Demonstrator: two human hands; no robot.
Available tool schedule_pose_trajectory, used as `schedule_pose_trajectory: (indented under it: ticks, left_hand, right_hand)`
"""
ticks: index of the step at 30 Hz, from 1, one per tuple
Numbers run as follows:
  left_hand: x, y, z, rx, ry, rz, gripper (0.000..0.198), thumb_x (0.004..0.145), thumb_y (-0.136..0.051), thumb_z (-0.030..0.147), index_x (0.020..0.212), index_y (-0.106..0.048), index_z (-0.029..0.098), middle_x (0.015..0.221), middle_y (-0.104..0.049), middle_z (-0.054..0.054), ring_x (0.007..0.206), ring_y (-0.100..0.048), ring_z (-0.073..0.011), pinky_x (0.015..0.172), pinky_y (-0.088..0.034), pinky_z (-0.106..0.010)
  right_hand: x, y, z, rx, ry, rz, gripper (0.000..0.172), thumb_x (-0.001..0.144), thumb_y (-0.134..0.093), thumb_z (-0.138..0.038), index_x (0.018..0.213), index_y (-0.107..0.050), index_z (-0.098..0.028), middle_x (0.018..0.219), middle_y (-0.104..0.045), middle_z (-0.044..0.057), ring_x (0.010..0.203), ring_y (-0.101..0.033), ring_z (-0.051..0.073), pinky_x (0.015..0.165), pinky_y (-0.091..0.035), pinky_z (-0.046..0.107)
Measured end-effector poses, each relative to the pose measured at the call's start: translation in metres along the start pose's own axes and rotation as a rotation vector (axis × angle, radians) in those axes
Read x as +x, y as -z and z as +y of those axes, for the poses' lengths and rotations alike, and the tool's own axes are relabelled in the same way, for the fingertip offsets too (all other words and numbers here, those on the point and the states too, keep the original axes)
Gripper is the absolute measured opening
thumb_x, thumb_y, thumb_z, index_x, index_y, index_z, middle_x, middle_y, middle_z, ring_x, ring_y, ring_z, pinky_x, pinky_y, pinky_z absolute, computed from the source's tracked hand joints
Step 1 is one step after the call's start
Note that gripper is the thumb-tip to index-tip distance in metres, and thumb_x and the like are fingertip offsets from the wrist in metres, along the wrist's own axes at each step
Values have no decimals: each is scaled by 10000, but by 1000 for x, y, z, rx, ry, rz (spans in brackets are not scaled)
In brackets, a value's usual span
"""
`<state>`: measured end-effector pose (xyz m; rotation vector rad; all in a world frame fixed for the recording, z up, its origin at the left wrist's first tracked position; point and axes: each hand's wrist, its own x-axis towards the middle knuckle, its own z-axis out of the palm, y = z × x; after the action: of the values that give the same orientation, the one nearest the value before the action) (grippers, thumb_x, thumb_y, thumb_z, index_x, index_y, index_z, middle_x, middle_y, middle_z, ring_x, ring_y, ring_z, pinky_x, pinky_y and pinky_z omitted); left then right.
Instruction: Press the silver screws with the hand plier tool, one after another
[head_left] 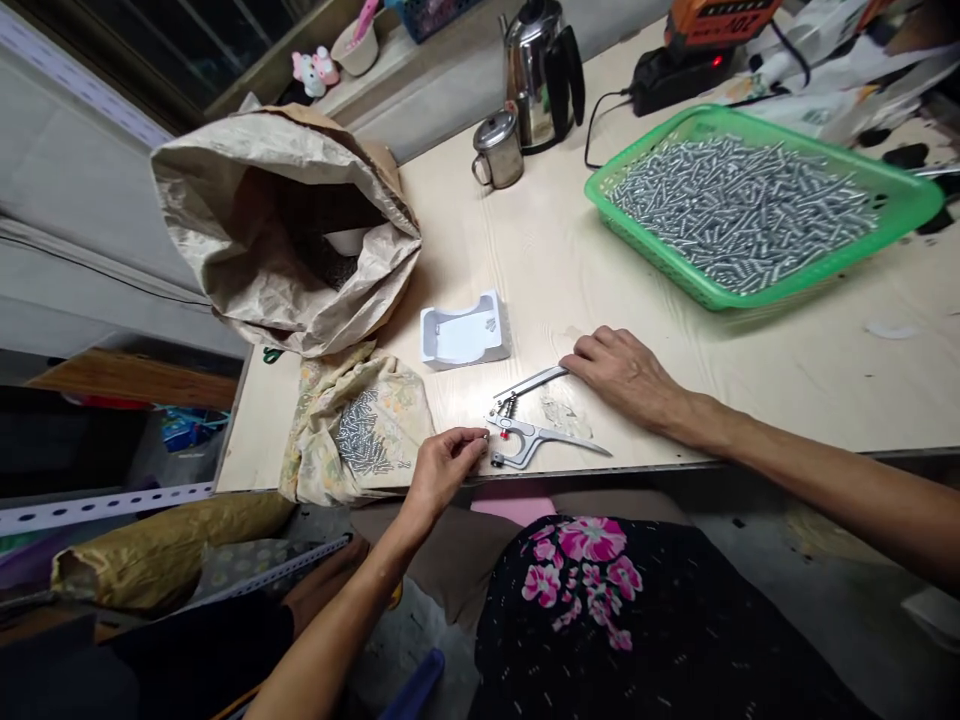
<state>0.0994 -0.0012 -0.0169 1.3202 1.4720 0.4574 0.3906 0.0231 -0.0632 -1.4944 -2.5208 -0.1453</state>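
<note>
A metal plier-like press tool [529,420] lies near the table's front edge. My left hand [442,468] pinches a small metal part at the tool's jaw. Just beyond the tool, my right hand [626,372] rests knuckles up on the table, fingertips touching the upper handle; its fingers are curled under. A patterned cloth [360,430] with a heap of small metal parts lies just left of my left hand. Behind the tool stands a small white plastic tray [465,335] holding a few parts.
A green basket [757,205] full of metal pins sits at the right back. An open brown paper sack [292,230] stands at the left. A steel kettle [541,70] and a lidded mug [498,150] stand at the back. A charger with cable [675,70] is behind the basket.
</note>
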Motion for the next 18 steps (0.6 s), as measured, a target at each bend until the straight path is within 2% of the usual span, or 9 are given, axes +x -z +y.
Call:
schedule_pose_trajectory:
  ticks: [3,6,18]
  left_hand:
    - [3,-7,0,-52,51,-15,399,674,-756,486,806,-716,111,560,-589,14,512,-475,-90,515,-381,-220]
    - [6,-8,4,2,82,-10,387,639,-781,480,752,-714,116,563,-587,11,522,-464,-87,506,-357,-211]
    - [13,-6,9,110,149,-81,397,595,-803,490,700,-695,122,532,-582,17,494,-429,-81,495,-330,-215]
  right_hand:
    - [0,2,0,18,-4,-1,312,968,-348,-119,980,-651,-195,960,-625,106,908,-432,249,759,-292,363]
    - [0,4,0,46,-15,12,341,957,-340,-110,989,-664,-212,955,-637,107,915,-434,253,764,-295,376]
    - [-1,12,-3,56,-45,31,364,961,-335,-91,1003,-668,-230,939,-645,85,915,-434,249,794,-269,388]
